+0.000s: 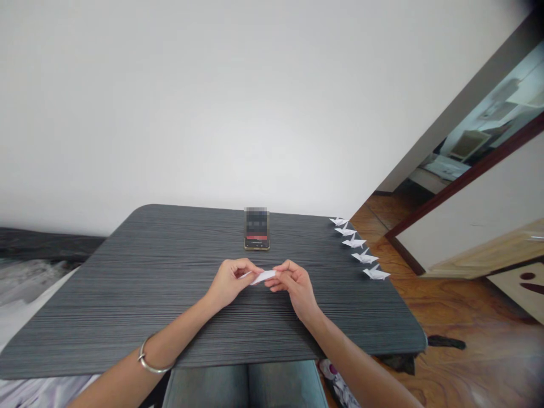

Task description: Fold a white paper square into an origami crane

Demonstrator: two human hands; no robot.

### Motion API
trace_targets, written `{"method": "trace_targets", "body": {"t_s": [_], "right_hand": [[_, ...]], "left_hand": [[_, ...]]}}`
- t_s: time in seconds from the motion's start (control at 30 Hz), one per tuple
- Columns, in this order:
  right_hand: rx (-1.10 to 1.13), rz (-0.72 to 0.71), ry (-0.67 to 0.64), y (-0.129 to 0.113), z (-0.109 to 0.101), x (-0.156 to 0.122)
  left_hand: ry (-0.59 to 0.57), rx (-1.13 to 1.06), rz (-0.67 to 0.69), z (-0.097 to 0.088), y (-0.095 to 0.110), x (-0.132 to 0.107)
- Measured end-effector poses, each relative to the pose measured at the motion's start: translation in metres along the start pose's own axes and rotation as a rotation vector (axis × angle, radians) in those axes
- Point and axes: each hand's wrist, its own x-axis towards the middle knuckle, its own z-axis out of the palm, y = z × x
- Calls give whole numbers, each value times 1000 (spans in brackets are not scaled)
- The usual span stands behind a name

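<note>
A small piece of folded white paper [264, 276] is held between my two hands, just above the dark table. My left hand [233, 281] pinches its left end between thumb and fingers. At the other end, my right hand [294, 285] grips the paper with thumb and index finger, the other fingers curled below. Parts of the paper are hidden behind the fingertips. Several white origami cranes [364, 258] stand in a row along the table's right edge, to the right of my right hand.
A phone [257, 229] with a blurred screen lies beyond my hands, near the wall [255, 113]. The dark wood-grain table [127, 294] has rounded corners. To the right are a wooden floor [450, 317] and a doorway. Whitish fabric [34, 289] lies to the left.
</note>
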Motion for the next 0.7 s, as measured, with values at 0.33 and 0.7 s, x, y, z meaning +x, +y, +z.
{"method": "trace_targets", "body": {"t_s": [0.33, 0.7], "right_hand": [[-85, 173, -69, 2, -1, 5], [-57, 245, -130, 0, -5, 2]], "left_hand": [[-48, 283, 137, -1, 1, -1], [-101, 379, 153, -5, 2, 0]]}}
